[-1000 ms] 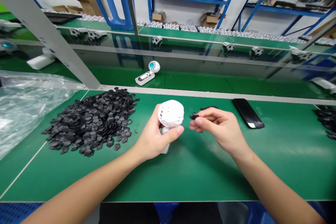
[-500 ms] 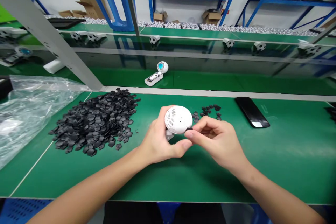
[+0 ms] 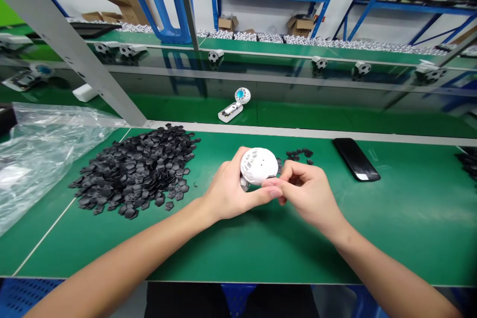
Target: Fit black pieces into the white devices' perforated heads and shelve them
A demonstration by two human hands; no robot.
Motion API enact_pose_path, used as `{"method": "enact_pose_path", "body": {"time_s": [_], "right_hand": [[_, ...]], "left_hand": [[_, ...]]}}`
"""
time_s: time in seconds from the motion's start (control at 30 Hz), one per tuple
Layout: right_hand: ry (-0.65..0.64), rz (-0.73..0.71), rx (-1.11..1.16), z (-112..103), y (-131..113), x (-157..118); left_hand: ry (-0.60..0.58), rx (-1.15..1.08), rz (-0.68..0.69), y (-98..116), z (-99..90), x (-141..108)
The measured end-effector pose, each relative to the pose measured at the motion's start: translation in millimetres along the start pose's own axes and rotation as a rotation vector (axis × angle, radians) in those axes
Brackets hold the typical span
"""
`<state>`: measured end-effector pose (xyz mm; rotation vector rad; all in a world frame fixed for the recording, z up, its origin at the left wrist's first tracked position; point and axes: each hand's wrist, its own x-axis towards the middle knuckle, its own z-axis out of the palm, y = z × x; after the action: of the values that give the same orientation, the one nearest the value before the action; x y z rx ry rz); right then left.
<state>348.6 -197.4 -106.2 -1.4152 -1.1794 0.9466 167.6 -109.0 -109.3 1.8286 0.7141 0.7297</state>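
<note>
A white round part (image 3: 260, 165) with slots on its left side is gripped by my left hand (image 3: 233, 190), the thumb stretched below it. At its lower right edge is a small black piece, mostly hidden by fingertips. My right hand (image 3: 311, 194) pinches there, thumb and forefinger together against that edge, its thumb touching my left thumb. To the left lies a big pile of black pentagonal pieces (image 3: 139, 169). Behind my right hand are several small black pieces (image 3: 299, 154).
A black phone-like object (image 3: 356, 159) lies on the green table (image 3: 410, 218) at right. Clear plastic film (image 3: 55, 144) covers the left side. Beyond the pale rail (image 3: 223, 129), a white device (image 3: 236, 104) rests on the green conveyor, with ball-patterned units farther back.
Both hands and the white part have shifted slightly right and up. My thumbs now meet at the part's lower edge, covering more of the black piece. The white device on the conveyor has moved right.
</note>
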Motion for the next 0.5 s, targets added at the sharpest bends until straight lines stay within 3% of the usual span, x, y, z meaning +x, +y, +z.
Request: {"method": "enact_pose_path", "body": {"time_s": [0.3,0.5], "right_hand": [[-0.035,0.046,0.073,-3.5,-3.0,-0.1],[-0.089,-0.009,0.058,-7.3,-0.9,6.2]], "left_hand": [[-0.058,-0.01,-0.031,6.6,-2.2,-2.7],[-0.107,0.029,-0.079,8.9,-5.3,3.0]]}}
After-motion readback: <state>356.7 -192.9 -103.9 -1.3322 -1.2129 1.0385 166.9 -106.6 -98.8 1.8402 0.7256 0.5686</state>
